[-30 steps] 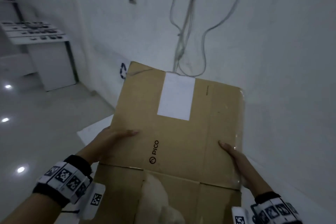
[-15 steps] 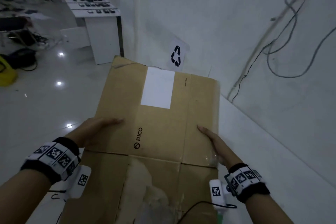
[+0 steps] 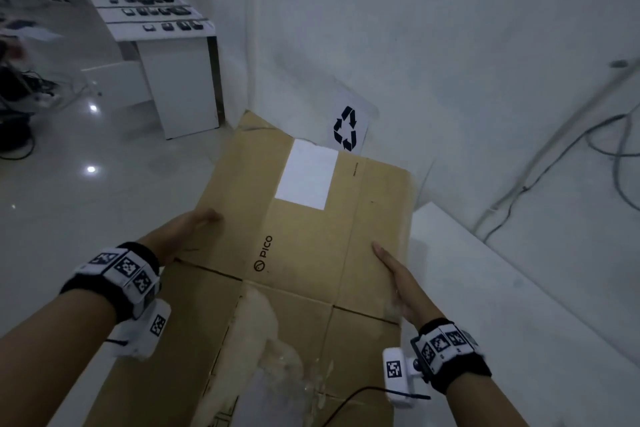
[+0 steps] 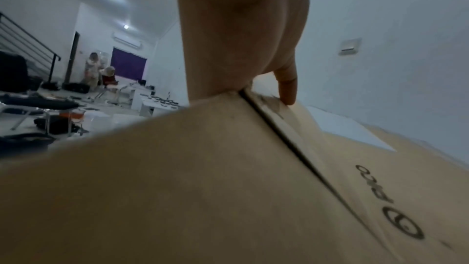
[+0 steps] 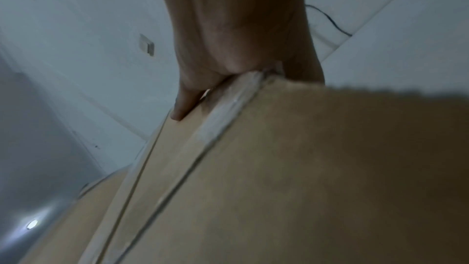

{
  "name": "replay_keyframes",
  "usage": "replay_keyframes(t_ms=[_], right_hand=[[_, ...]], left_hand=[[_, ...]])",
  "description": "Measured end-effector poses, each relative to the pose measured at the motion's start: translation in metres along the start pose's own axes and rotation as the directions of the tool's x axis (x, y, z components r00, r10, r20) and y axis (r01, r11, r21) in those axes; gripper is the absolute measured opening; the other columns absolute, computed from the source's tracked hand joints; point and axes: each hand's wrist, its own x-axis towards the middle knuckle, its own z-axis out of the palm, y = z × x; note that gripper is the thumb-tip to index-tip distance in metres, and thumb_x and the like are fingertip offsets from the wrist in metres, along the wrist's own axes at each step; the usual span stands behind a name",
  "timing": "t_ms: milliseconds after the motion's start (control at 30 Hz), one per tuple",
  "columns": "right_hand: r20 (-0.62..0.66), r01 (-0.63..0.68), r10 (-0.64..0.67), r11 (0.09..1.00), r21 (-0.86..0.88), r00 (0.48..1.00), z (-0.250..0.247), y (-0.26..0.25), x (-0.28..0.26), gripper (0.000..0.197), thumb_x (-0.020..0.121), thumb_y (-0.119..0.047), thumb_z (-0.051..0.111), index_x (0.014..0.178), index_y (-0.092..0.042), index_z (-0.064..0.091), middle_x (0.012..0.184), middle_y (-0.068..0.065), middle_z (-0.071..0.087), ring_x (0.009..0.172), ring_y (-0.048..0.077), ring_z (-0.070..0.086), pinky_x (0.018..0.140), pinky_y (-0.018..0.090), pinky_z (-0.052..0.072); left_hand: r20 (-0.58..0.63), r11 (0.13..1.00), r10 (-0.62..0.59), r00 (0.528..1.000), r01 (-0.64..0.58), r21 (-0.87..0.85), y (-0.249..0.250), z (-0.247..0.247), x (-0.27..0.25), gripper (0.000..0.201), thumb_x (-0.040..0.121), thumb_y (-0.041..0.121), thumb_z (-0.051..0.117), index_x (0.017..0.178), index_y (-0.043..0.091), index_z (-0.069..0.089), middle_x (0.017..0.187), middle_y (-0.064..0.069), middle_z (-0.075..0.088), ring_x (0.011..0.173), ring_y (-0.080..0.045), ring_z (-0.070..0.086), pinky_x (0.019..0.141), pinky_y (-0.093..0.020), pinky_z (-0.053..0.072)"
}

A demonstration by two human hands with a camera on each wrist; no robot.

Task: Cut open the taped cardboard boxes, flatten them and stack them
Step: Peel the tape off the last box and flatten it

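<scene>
Both hands, left hand (image 3: 187, 230) and right hand (image 3: 398, 279), clamp opposite edges of our flattened cardboard box (image 3: 311, 236), carrying it level toward the recycling sign (image 3: 346, 128) for stacking

The box (image 3: 311, 253) hides both hands' fingers beneath it. Its near end runs off the head view's bottom edge. Items on the shelf (image 3: 152, 15) are too small to tell.

Matt brown cardboard box (image 3: 311, 253); smooth white paper label (image 3: 306, 175); glossy floor (image 3: 86, 191).

Head camera looks down over the flattened box (image 3: 311, 253); 2 wrist cameras skim its surface closely from opposite edges.
</scene>
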Motion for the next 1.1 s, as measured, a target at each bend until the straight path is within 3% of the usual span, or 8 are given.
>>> replay_keyframes(t_ms=[167,333,600,667,800,900,1033,1100], right_hand=[[-0.018,-0.031,0.031,0.999,0.008,0.999,0.036,-0.039,0.078,0.051,0.079,-0.051,0.073,0.117,-0.017,0.064,0.116,0.008,0.072,0.11,0.024,0.067,0.1,0.044,0.051],[-0.014,-0.038,0.038,0.999,0.023,0.999,0.064,-0.064,0.131,0.051,0.082,-0.047,0.072,0.121,-0.016,0.061,0.116,0.006,0.072,0.109,0.022,0.067,0.089,0.036,0.055],[-0.026,-0.081,0.081,0.997,0.019,0.996,0.101,-0.083,0.215,0.08,0.065,-0.063,0.083,0.126,-0.016,0.064,0.115,0.006,0.073,0.11,0.025,0.068,0.103,0.046,0.049],[-0.086,-0.11,0.11,0.994,0.006,0.99,0.111,-0.083,0.238,0.079,0.064,-0.065,0.082,0.124,-0.018,0.065,0.114,0.003,0.073,0.107,0.021,0.068,0.095,0.042,0.052],[-0.166,-0.184,0.181,0.983,0.001,0.969,0.138,-0.084,0.285,0.076,0.065,-0.072,0.077,0.121,-0.022,0.065,0.114,-0.005,0.071,0.11,0.015,0.063,0.103,0.036,0.042],[-0.244,-0.199,0.219,0.975,0.102,0.945,0.163,-0.077,0.319,0.035,0.086,-0.052,0.069,0.109,-0.027,0.061,0.099,-0.009,0.066,0.094,0.009,0.057,0.1,0.031,0.038],[-0.305,-0.253,0.331,0.93,0.268,0.893,0.189,-0.039,0.367,0.072,0.07,-0.056,0.083,0.125,-0.012,0.066,0.12,0.008,0.071,0.112,0.026,0.067,0.107,0.047,0.045],[-0.298,-0.302,0.409,0.889,0.344,0.863,0.199,-0.032,0.384,0.065,0.075,-0.05,0.083,0.121,-0.006,0.068,0.118,0.015,0.07,0.11,0.033,0.067,0.102,0.05,0.049]], left_hand=[[-0.016,0.999,-0.025,1.0,0.025,0.021,0.045,-0.034,0.085,0.042,0.091,0.036,0.057,0.11,-0.001,0.064,0.092,-0.02,0.067,0.078,-0.033,0.062,0.07,-0.038,0.049],[-0.021,0.997,-0.075,0.997,0.075,0.014,0.056,-0.057,0.148,0.045,0.088,0.038,0.058,0.108,-0.002,0.065,0.092,-0.021,0.064,0.078,-0.033,0.059,0.067,-0.036,0.047],[-0.02,0.981,-0.166,0.986,0.167,0.102,0.096,-0.088,0.254,0.034,0.094,0.036,0.051,0.087,0.005,0.063,0.057,-0.006,0.064,0.044,-0.02,0.057,0.05,-0.024,0.045],[0.022,0.972,-0.191,0.981,0.186,0.143,0.097,-0.098,0.294,0.039,0.095,0.039,0.051,0.097,0.002,0.063,0.067,-0.008,0.069,0.054,-0.021,0.064,0.053,-0.025,0.052],[0.075,0.937,-0.234,0.969,0.204,0.284,0.097,-0.117,0.382,0.064,0.082,0.046,0.07,0.13,0.006,0.055,0.128,-0.012,0.058,0.118,-0.032,0.055,0.097,-0.042,0.046],[0.141,0.907,-0.281,0.949,0.214,0.362,0.116,-0.126,0.444,0.064,0.074,0.035,0.078,0.122,-0.003,0.059,0.121,-0.013,0.063,0.1,-0.028,0.062,0.093,-0.039,0.047],[0.175,0.831,-0.347,0.922,0.215,0.512,0.139,-0.131,0.518,0.075,0.068,0.04,0.085,0.121,-0.005,0.057,0.119,-0.012,0.061,0.099,-0.028,0.058,0.09,-0.037,0.046],[0.188,0.794,-0.387,0.903,0.223,0.566,0.142,-0.128,0.55,0.089,0.056,0.046,0.085,0.123,-0.005,0.055,0.12,-0.013,0.058,0.102,-0.029,0.055,0.086,-0.036,0.043]])
